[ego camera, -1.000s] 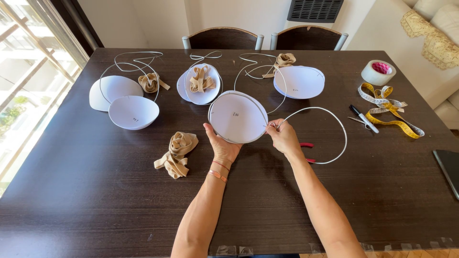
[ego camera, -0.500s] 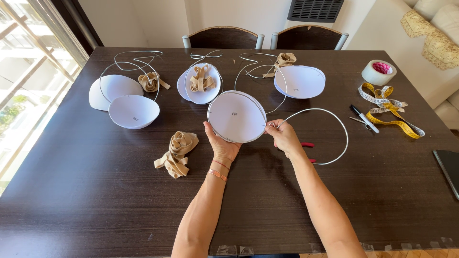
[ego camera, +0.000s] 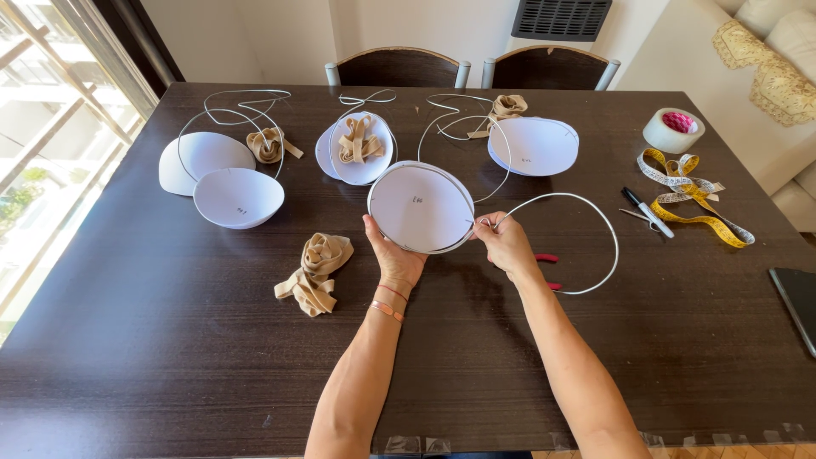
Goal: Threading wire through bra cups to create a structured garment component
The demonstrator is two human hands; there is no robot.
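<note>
No shift: hands (ego camera: 450,251) on white disc (ego camera: 421,206)

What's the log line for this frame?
left hand: holds white cup | right hand: pinches wire at cup rim | beige strap: on table

A long dark wooden table (ego camera: 153,357) fills most of the room here, its grain running lengthwise. Two dark chairs (ego camera: 397,66) with curved backs and pale metal posts are pushed in at the far edge. Behind them stands a plain cream wall (ego camera: 289,34) with a dark vent grille (ego camera: 561,17) set high. Daylight pours in from a tall window (ego camera: 42,127) off the left edge. A cream sofa (ego camera: 765,76) with a lace throw sits beyond the far right corner.
</note>
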